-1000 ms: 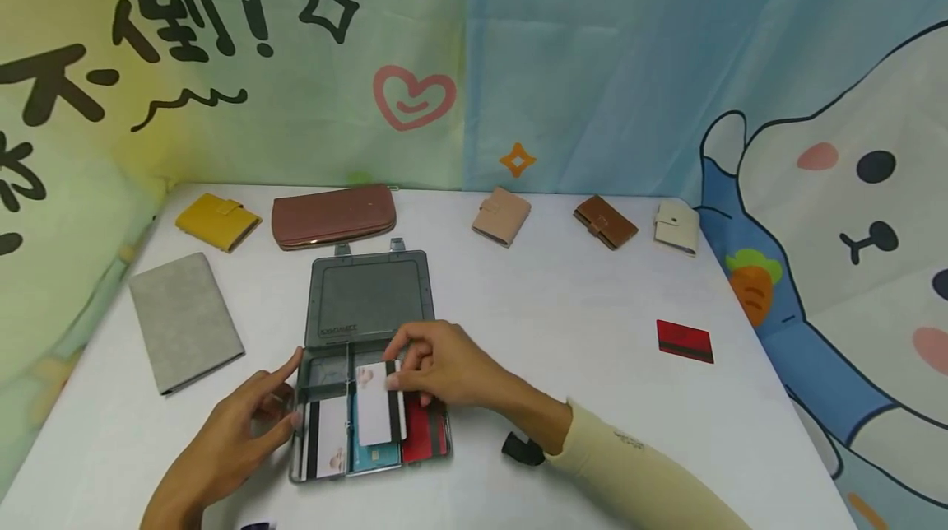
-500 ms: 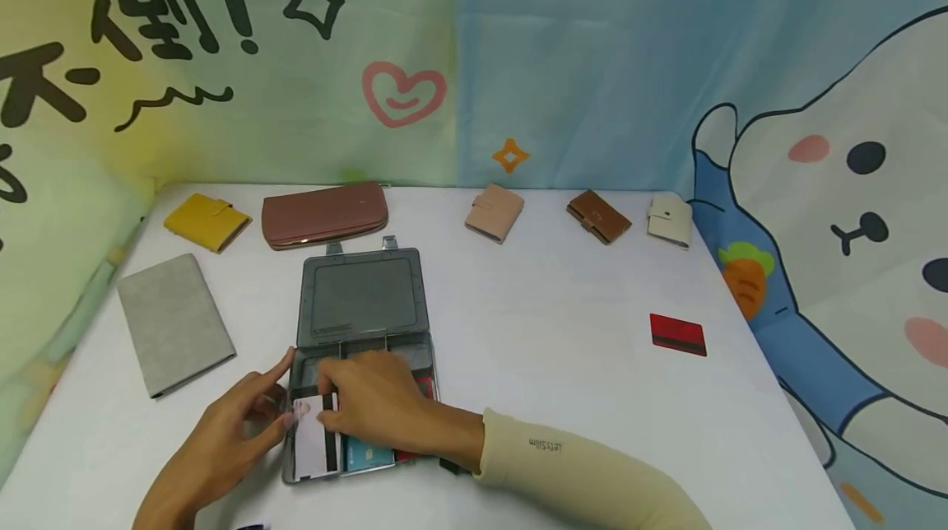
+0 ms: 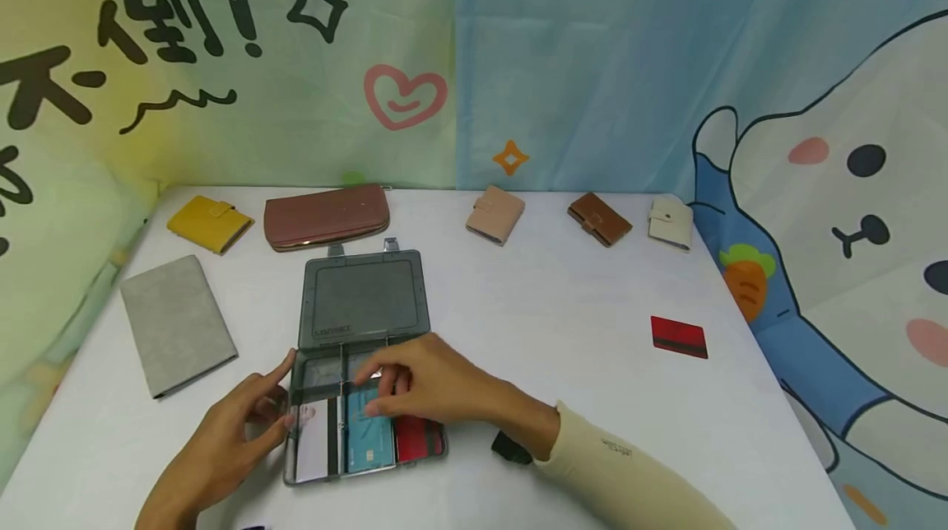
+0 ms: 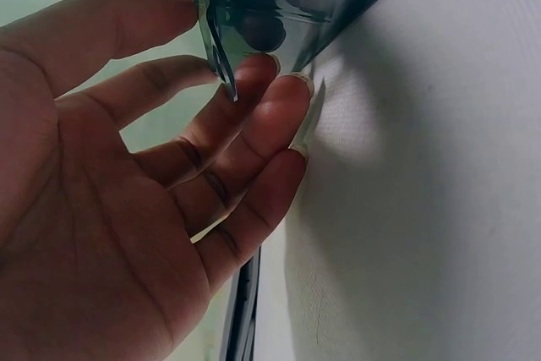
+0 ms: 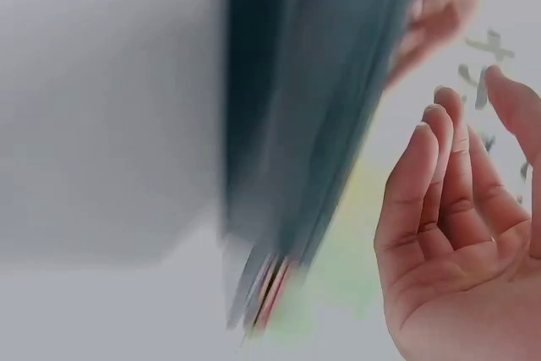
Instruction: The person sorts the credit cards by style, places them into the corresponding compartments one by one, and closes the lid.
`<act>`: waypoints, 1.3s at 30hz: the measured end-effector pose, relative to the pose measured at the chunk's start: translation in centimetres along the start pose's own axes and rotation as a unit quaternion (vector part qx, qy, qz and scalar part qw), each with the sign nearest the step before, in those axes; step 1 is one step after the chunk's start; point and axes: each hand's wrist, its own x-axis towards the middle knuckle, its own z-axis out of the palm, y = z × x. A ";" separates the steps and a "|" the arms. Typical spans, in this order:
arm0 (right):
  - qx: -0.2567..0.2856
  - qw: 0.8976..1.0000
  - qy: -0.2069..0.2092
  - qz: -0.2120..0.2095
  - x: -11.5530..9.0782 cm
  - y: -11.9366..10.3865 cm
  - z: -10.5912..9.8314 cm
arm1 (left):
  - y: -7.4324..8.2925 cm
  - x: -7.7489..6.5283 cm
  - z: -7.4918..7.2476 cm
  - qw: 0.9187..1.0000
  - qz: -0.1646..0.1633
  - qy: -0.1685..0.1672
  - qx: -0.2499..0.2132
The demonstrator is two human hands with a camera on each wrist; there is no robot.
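Note:
A grey translucent plastic case [image 3: 364,299] lies with its lid folded back on the white table. Its front row holds a white card with a dark stripe [image 3: 313,439] at left, a blue card [image 3: 370,435] in the middle and a red card [image 3: 419,438] at right. My left hand [image 3: 237,431] touches the case's left side with thumb and fingertips, also seen against the plastic edge in the left wrist view. Above the blue card hovers my right hand [image 3: 425,378], its fingers loosely bent; the right wrist view shows nothing held in it.
A yellow wallet [image 3: 211,224], a long brown purse [image 3: 327,217], a pink wallet [image 3: 495,215], a brown wallet [image 3: 600,219] and a white wallet [image 3: 670,222] line the back. A grey booklet-like cover [image 3: 179,324] lies left, another red card [image 3: 679,337] right. A printed curtain [image 3: 578,61] hangs behind.
My right hand carried a white striped card leftward into the case's left front compartment and let it go. It has since moved back right over the blue card. The left hand stays at the case.

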 end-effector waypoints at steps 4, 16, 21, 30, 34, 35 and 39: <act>0.063 0.996 0.047 0.047 -3.7 2.3 -3.5 | 0.1 0.1 -0.1 1.000 -0.012 -0.010 -0.001; 0.026 0.971 0.141 0.194 -17.6 10.3 -12.9 | -0.1 0.0 -0.4 1.000 -0.003 -0.004 -0.006; -0.102 0.933 0.207 0.277 -22.9 12.8 -16.1 | -0.1 0.0 -0.4 1.000 -0.021 -0.019 -0.013; -0.164 0.884 0.193 0.392 -25.5 15.3 -17.8 | -0.1 0.1 -0.5 0.999 -0.030 -0.020 -0.010; -0.165 0.882 0.193 0.398 -23.8 14.8 -17.0 | 0.0 0.1 -0.4 0.999 -0.031 -0.021 -0.010; -0.164 0.885 0.192 0.391 -23.1 14.4 -16.6 | 0.0 0.1 -0.4 0.999 -0.032 -0.021 -0.009; -0.138 0.922 0.175 0.318 -19.9 12.1 -14.8 | -0.1 0.1 -0.4 0.999 -0.033 -0.017 -0.007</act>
